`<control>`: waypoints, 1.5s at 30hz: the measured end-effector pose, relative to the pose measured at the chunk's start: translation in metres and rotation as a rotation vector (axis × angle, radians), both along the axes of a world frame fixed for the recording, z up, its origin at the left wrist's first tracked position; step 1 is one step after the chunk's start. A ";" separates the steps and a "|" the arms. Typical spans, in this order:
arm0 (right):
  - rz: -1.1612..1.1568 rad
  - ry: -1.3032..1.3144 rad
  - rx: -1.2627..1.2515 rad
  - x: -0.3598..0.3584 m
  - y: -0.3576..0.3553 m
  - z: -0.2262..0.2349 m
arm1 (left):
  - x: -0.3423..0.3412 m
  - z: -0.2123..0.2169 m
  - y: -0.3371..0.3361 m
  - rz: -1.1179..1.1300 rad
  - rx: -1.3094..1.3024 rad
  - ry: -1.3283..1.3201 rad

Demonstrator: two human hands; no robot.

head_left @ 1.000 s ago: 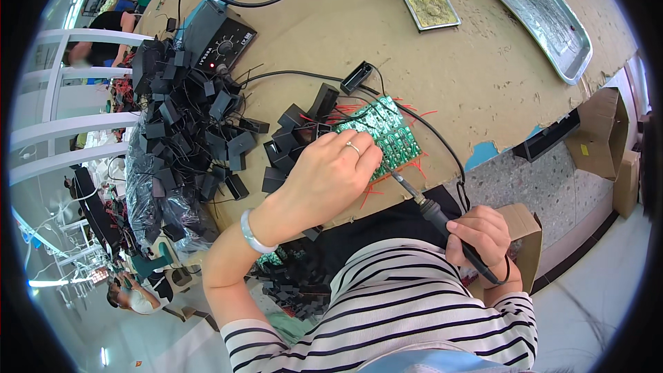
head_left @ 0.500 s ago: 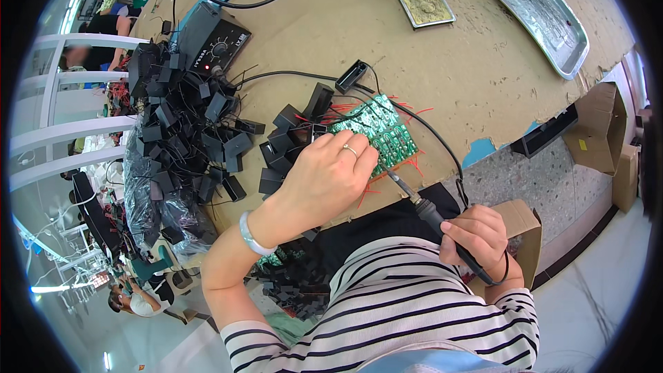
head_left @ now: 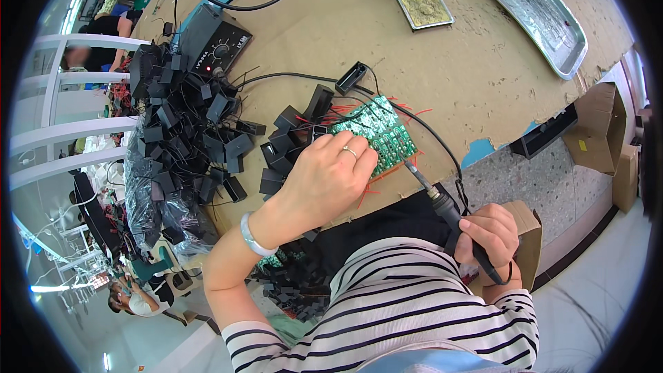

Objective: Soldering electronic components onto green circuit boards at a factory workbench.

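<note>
My right hand [head_left: 490, 236] grips a soldering iron [head_left: 445, 206] by its black handle, the metal tip pointing up and left at the near right edge of a green circuit board panel [head_left: 391, 136]. Whether the tip touches the board is too fine to tell. Red wires stick out around the panel. My left hand [head_left: 338, 173] is closed over the panel's left part, with the fingertips bent down and mostly hidden; what they pinch cannot be made out. Just beyond its knuckles sits a small open black case [head_left: 318, 132], with more black cases [head_left: 280, 144] beside it.
A large heap of black cases with leads [head_left: 200, 110] fills the left side, next to a soldering station [head_left: 215, 45]. Farther off stand a tip-cleaner holder [head_left: 426, 9] and a metal tray [head_left: 532, 14]. The iron's cable [head_left: 442, 139] curves round the panel. Cardboard boxes [head_left: 597, 128] stand right.
My right hand and the soldering iron have shifted right, so the tip has slid from beside my left fingers to the panel's right part. My left hand has barely moved.
</note>
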State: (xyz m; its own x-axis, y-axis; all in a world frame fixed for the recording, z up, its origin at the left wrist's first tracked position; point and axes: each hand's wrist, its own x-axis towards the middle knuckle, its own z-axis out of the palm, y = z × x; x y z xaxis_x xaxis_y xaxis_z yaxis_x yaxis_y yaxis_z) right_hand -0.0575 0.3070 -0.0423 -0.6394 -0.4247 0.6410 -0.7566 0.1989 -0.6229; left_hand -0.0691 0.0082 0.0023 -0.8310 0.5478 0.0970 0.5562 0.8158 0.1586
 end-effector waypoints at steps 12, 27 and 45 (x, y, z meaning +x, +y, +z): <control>-0.056 0.023 -0.009 0.006 0.000 0.005 | 0.016 0.021 -0.001 0.069 0.133 0.193; -0.035 0.023 -0.002 0.000 -0.011 0.000 | 0.159 -0.058 -0.086 1.646 1.235 0.654; -0.007 -0.007 -0.043 -0.008 -0.008 0.007 | 0.095 -0.005 -0.090 1.015 0.417 0.474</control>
State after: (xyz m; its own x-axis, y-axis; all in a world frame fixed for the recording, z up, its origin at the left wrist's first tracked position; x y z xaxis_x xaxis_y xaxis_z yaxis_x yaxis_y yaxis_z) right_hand -0.0655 0.2989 -0.0358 -0.6468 -0.3925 0.6538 -0.7507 0.1769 -0.6365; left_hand 0.0256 -0.0819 -0.0023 -0.6995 -0.4843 0.5256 -0.2375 0.8511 0.4681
